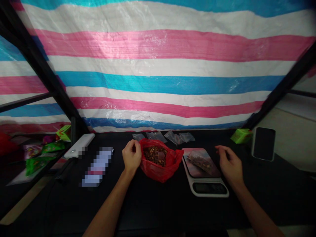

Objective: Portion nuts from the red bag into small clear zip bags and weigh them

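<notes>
My left hand (132, 156) is closed, fingers curled, right against the left side of a red plastic bag (161, 174). Whether it pinches the bag's edge or anything else is hidden. The bag's mouth is wide, showing brown loose dried bits (153, 154) with a small reddish scoop-like piece (161, 157) among them. To its right lies a white kitchen scale (192, 188) with a pinkish platform and dark display. A small clear bag of brown material (201, 161) rests on the platform. Just right of the scale, my right hand (230, 166) is loosely bent, fingers apart, holding nothing visible.
Several small clear bags (172, 136) lie behind the red bag. At left are a phone with a lit screen (98, 166), a white power bank-like block (80, 144) and colourful packets (40, 154). A green box (241, 136) and upright dark-screened device (263, 144) stand right. Striped sheeting (163, 82) hangs behind.
</notes>
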A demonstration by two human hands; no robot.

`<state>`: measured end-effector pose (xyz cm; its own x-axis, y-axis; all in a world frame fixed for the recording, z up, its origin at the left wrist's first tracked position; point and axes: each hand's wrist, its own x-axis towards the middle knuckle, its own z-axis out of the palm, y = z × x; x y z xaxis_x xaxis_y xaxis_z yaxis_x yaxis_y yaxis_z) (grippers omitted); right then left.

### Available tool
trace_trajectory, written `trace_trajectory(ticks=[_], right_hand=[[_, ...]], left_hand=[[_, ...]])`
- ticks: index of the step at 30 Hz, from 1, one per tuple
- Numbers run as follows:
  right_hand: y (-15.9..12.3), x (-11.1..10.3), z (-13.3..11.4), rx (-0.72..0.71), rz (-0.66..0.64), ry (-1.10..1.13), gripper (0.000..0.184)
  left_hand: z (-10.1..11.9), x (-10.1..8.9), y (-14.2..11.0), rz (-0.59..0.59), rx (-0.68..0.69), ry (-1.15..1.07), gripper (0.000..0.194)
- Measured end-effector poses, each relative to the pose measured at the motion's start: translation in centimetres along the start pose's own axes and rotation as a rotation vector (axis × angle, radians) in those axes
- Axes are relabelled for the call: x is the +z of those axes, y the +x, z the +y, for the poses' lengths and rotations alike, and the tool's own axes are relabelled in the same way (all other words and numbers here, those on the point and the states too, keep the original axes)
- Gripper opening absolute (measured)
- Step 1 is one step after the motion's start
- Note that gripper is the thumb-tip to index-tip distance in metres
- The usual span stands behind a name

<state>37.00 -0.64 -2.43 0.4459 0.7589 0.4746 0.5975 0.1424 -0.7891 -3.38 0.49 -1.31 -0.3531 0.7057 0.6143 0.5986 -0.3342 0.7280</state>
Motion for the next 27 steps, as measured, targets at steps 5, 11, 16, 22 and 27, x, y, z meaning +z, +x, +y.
trace_trajectory(ticks=[5,11,16,22,27], right_hand=[[-0.5,0.3,-0.5,-0.028,-0.061,0.003,0.038],[-0.6,0.1,-0.4,-0.067,-0.09,0.014,0.037],[-1.0,-0.4,-2.5,-0.329,-0.328,-0.126,0.031],[-1.5,0.4,-7.6,-0.517,-0.66,-0.393,0.033],[0.4,1.1,-9.1,-0.548,-0.751,-0.29,0.01]], left_hand=[[-0.1,0.1,0.0,0.002,-0.009,-0.002,0.029],[0.1,0.0,-0.1,0.002,-0.008,-0.013,0.03],[0.8,-0.5,0.0,0.028,0.138,0.063,0.029],[1.8,-0.9,-0.2,-0.071,0.384,0.117,0.014],[1.9,-0.5,-0.1,-0.189,0.392,0.105,0.019]])
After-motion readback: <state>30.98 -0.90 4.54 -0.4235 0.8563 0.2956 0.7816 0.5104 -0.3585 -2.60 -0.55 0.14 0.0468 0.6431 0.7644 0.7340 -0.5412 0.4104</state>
